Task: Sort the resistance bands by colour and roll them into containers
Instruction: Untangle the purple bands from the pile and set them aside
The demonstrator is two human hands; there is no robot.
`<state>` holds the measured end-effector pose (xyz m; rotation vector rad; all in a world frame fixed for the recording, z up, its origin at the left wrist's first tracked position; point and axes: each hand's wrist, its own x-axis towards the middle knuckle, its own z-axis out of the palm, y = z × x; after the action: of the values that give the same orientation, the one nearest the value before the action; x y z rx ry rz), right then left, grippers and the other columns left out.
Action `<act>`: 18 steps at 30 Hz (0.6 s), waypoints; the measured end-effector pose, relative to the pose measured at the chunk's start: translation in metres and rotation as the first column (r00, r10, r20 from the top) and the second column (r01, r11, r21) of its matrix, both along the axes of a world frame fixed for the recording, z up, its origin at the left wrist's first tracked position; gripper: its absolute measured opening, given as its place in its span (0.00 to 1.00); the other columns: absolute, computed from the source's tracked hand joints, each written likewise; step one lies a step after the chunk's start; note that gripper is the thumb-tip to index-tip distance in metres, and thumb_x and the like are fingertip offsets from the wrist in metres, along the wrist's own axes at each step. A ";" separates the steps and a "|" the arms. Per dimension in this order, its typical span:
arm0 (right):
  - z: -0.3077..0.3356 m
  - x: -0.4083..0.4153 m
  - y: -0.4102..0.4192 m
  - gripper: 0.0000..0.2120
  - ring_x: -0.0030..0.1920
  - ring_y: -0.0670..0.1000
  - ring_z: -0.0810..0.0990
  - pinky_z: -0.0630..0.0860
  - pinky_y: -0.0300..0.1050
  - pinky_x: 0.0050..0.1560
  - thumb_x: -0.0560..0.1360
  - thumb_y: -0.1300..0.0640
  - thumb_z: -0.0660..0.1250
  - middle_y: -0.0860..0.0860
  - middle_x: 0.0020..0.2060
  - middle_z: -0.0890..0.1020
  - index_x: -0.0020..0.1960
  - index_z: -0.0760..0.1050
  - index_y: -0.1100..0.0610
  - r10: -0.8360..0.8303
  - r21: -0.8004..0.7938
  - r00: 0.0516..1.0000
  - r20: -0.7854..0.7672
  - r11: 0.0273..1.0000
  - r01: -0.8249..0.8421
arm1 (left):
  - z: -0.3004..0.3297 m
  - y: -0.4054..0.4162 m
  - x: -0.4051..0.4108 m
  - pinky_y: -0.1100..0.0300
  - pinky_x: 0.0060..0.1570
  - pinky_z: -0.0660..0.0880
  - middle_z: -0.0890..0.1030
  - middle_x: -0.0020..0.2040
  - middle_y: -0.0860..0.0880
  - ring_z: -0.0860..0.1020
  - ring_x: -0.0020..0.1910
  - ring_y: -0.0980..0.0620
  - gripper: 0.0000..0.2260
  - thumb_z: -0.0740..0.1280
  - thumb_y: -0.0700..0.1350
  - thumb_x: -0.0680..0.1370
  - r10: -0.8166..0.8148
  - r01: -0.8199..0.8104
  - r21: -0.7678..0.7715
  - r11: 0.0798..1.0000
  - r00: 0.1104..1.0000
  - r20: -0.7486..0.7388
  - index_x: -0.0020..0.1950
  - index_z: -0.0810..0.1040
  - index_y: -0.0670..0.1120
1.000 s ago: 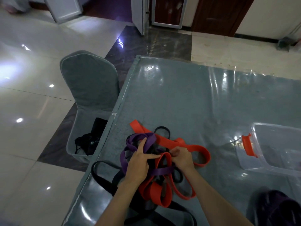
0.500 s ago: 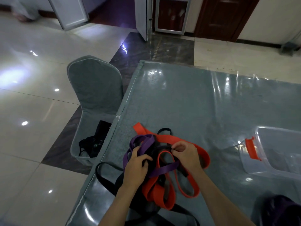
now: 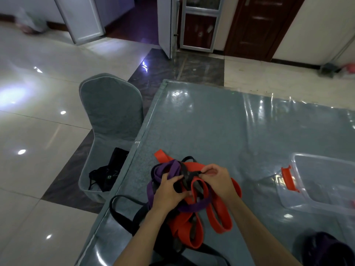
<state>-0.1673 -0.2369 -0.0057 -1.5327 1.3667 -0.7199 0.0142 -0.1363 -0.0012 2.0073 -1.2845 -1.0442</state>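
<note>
Tangled bands [image 3: 194, 214] hiding ends, left hand [image 3: 169, 191] gripping tangle, right hand [image 3: 217, 179] pinching black band [image 3: 189, 174], container [image 3: 324, 189] cropped

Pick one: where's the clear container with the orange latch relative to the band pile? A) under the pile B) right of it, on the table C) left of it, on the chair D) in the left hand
B: the clear container sits on the table to the right of the tangled bands, apart from both hands working the pile.
</note>
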 end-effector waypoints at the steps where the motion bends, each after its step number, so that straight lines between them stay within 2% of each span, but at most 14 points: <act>1: -0.001 0.000 -0.001 0.13 0.39 0.50 0.86 0.81 0.44 0.48 0.68 0.69 0.80 0.50 0.36 0.87 0.40 0.81 0.54 0.014 0.041 1.000 -0.010 0.999 -0.014 | -0.001 0.001 0.000 0.53 0.72 0.67 0.60 0.80 0.49 0.64 0.80 0.48 0.35 0.81 0.56 0.70 -0.007 0.007 0.020 1.000 1.000 -0.021 0.76 0.75 0.56; 3: -0.006 -0.001 -0.003 0.13 0.38 0.47 0.85 0.78 0.38 0.43 0.68 0.68 0.81 0.52 0.37 0.85 0.42 0.79 0.57 0.061 0.142 0.998 -0.034 0.988 -0.055 | -0.003 0.003 -0.001 0.52 0.75 0.65 0.57 0.81 0.48 0.62 0.81 0.47 0.41 0.82 0.58 0.67 -0.030 0.034 0.063 0.997 0.998 -0.060 0.78 0.72 0.55; 5: -0.002 0.001 -0.003 0.13 0.32 0.39 0.81 0.73 0.29 0.33 0.69 0.69 0.80 0.52 0.38 0.83 0.48 0.78 0.61 0.122 0.249 0.991 -0.048 0.963 -0.106 | -0.005 0.005 -0.002 0.51 0.76 0.64 0.54 0.83 0.47 0.60 0.82 0.46 0.44 0.83 0.58 0.66 -0.054 0.062 0.089 0.994 0.995 -0.087 0.80 0.70 0.55; 6: 0.000 0.003 -0.003 0.13 0.30 0.37 0.79 0.71 0.28 0.30 0.71 0.68 0.79 0.51 0.38 0.82 0.51 0.78 0.62 0.144 0.282 0.988 -0.058 0.952 -0.122 | -0.005 0.006 -0.002 0.51 0.76 0.64 0.52 0.84 0.47 0.60 0.82 0.46 0.45 0.83 0.58 0.66 -0.060 0.069 0.096 0.993 0.994 -0.094 0.80 0.69 0.56; 8: 0.002 0.006 -0.004 0.14 0.32 0.42 0.78 0.70 0.28 0.29 0.73 0.67 0.77 0.51 0.38 0.80 0.55 0.77 0.60 0.174 0.338 0.981 -0.087 0.931 -0.135 | -0.006 0.007 -0.001 0.51 0.76 0.63 0.52 0.84 0.46 0.60 0.82 0.46 0.45 0.84 0.58 0.66 -0.067 0.075 0.087 0.993 0.993 -0.095 0.80 0.69 0.57; 11: 0.014 0.012 -0.002 0.14 0.43 0.51 0.78 0.74 0.42 0.40 0.76 0.63 0.72 0.53 0.43 0.82 0.60 0.77 0.53 0.199 0.495 0.977 -0.073 0.858 -0.138 | -0.007 0.008 0.000 0.53 0.77 0.62 0.51 0.84 0.45 0.60 0.82 0.46 0.44 0.84 0.57 0.65 -0.105 0.112 0.068 0.991 0.990 -0.094 0.78 0.71 0.58; 13: 0.015 0.013 -0.003 0.15 0.47 0.52 0.79 0.73 0.49 0.45 0.75 0.64 0.69 0.52 0.46 0.83 0.59 0.79 0.51 0.209 0.504 0.977 -0.035 0.848 -0.163 | -0.009 0.008 0.000 0.54 0.77 0.62 0.52 0.84 0.44 0.59 0.83 0.46 0.44 0.84 0.57 0.65 -0.127 0.134 0.070 0.988 0.987 -0.098 0.79 0.70 0.58; 14: 0.016 0.013 -0.003 0.15 0.49 0.53 0.79 0.74 0.49 0.47 0.75 0.67 0.67 0.54 0.47 0.84 0.59 0.80 0.53 0.196 0.484 0.981 -0.003 0.859 -0.170 | -0.010 0.008 0.000 0.53 0.77 0.61 0.52 0.83 0.43 0.59 0.83 0.45 0.45 0.84 0.57 0.65 -0.138 0.146 0.071 0.987 0.985 -0.100 0.79 0.69 0.58; 16: 0.017 0.012 -0.004 0.17 0.53 0.52 0.80 0.75 0.42 0.51 0.78 0.69 0.63 0.57 0.53 0.84 0.61 0.81 0.57 0.203 0.463 0.978 0.041 0.864 -0.199 | -0.012 0.008 0.000 0.53 0.78 0.61 0.52 0.83 0.42 0.59 0.83 0.44 0.46 0.84 0.58 0.65 -0.148 0.154 0.062 0.986 0.985 -0.092 0.80 0.69 0.58; 18: 0.017 0.013 -0.003 0.17 0.59 0.50 0.80 0.75 0.41 0.60 0.79 0.64 0.62 0.55 0.59 0.85 0.63 0.82 0.55 0.236 0.501 0.969 0.071 0.831 -0.239 | -0.013 0.007 0.000 0.53 0.77 0.62 0.54 0.83 0.41 0.60 0.82 0.45 0.45 0.84 0.57 0.65 -0.145 0.149 0.047 0.988 0.987 -0.068 0.79 0.69 0.59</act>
<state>-0.1542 -0.2396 0.0117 -1.2365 1.2067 -0.1788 0.0145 -0.1291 -0.0137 1.9234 -1.4015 -1.2129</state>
